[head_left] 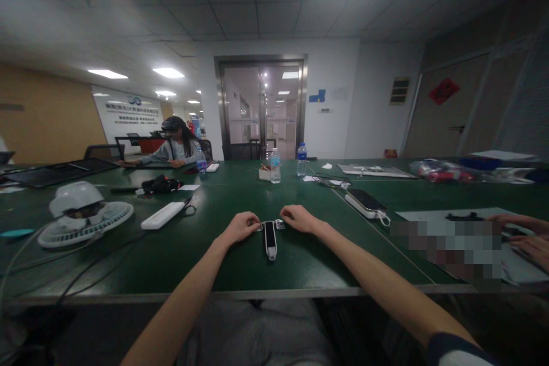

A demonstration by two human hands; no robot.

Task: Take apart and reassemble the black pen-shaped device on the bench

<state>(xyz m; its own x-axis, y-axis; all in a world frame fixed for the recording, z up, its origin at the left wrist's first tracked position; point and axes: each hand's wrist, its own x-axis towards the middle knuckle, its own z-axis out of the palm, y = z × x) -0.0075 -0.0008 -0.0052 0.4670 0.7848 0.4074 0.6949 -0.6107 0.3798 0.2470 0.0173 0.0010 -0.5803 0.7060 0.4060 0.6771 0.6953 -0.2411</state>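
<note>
A narrow device (270,238) with a black top face and a white or silver rim lies on the green table, its rounded end towards me. At its far left corner, my left hand (241,227) has its fingers closed in a pinch; what they hold is too small to make out. My right hand (298,219) is closed with its fingertips at a small silvery piece (280,225) beside the device's far right corner. Whether that piece is joined to the device I cannot tell.
On the left are a white fan (86,223) with cables and a white power bank (163,215). Ahead stand water bottles (302,160). To the right lies a phone (366,199) on a white block. Another person's hands (525,234) work at far right; a person (178,146) sits across.
</note>
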